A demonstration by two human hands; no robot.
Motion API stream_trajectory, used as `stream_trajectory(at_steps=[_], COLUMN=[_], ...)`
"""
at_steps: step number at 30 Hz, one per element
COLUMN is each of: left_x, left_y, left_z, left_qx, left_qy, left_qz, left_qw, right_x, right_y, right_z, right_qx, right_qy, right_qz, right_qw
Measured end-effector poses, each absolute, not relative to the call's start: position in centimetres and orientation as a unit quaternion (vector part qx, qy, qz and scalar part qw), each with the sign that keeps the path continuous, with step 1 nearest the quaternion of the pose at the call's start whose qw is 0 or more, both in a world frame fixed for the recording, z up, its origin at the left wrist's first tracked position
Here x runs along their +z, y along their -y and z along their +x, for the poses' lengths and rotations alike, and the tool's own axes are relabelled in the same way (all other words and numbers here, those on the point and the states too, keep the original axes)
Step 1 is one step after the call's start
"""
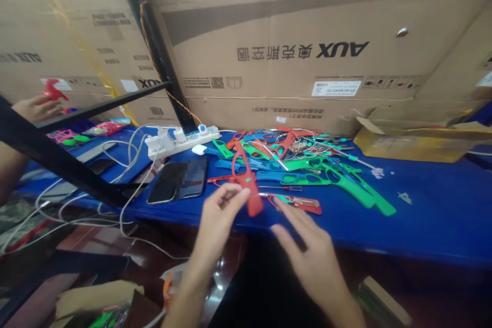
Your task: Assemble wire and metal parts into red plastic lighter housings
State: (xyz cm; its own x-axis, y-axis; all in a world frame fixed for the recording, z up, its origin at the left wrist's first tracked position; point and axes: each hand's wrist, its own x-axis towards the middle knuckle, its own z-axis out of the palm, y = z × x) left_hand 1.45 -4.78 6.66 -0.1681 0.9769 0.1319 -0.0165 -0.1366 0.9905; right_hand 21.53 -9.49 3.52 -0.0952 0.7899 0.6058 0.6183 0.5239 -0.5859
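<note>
Red plastic, a long handle-shaped frame piece (248,179), is pinched near its lower end between thumb and fingertips of the left hand (219,215), above the near edge of the blue-covered table (423,215). The right hand (303,246) hovers just right of it, fingers spread loosely, holding nothing. Farther back lies a heap of green, blue and red plastic frame pieces (307,164)

Left hand (220,210): pinches a red plastic piece (248,180) above the desk's (430,215) near edge. Right hand (307,246): open, fingers spread, just beside it. Mid-desk: heap of red, green and blue plastic parts (303,164). Left: phone (179,179); power strip (182,139) toward far edge.
</note>
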Motion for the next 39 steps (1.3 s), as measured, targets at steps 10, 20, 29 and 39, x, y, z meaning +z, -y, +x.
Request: stream_trajectory(at_steps=[10, 20, 29, 39], left_x=[4.5, 3.7, 3.2, 3.0], left_y=[5.9, 0.5, 0.8, 0.1], left_z=[5.7, 1.0, 1.1, 1.7], left_qx=[0.494, 0.412, 0.311, 0.265], left_qy=[-0.402, -0.421, -0.432, -0.411], left_qz=[0.556, 0.79, 0.835, 0.869], left_qw=[0.534, 0.17, 0.141, 0.07], right_x=[3.9, 3.5, 2.9, 2.9], right_y=[6.8, 3.1, 3.2, 3.6], right_z=[24.6, 31.7, 30.3, 30.5], right_qx=[0.077, 0.042, 0.062, 0.092], right_qy=[0.794, 0.756, 0.816, 0.822], right_qz=[-0.467, -0.542, -0.477, -0.473], right_qw=[0.382, 0.364, 0.321, 0.302])
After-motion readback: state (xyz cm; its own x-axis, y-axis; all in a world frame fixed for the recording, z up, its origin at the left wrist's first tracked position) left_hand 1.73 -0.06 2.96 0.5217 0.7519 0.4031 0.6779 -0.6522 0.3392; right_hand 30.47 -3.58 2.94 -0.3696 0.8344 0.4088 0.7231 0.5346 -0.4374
